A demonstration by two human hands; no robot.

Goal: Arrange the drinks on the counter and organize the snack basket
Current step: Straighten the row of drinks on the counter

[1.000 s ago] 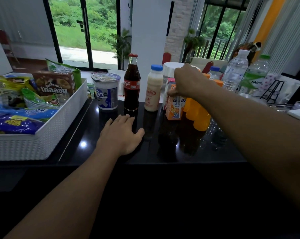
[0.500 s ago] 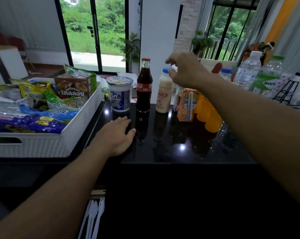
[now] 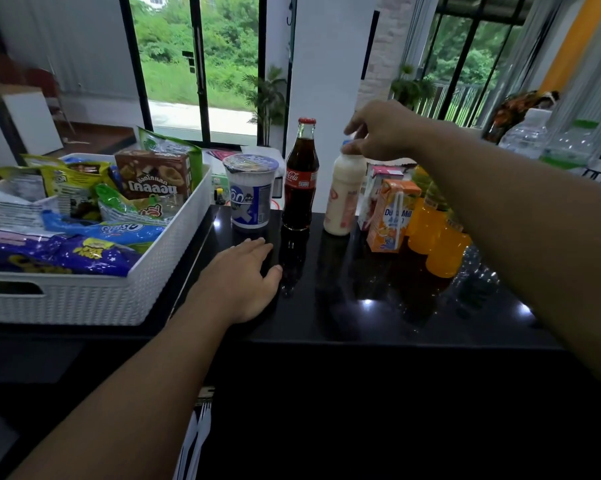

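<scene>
Drink-arranging step. The right hand (image 3: pixel 378 133) reaches over the far row and curls its fingertips round the cap of the milk bottle (image 3: pixel 344 199). The bottle stands upright on the black counter (image 3: pixel 361 306), between the cola bottle (image 3: pixel 301 178) on its left and the juice carton (image 3: pixel 391 216) on its right. The left hand (image 3: pixel 236 282) lies flat, fingers straight, on the near counter, just right of the white snack basket (image 3: pixel 84 299). Next move, as judged: a firm pinch, then a lift or slide clear of both neighbours. A second earlier the right hand sat on the juice carton; the left has not shifted
</scene>
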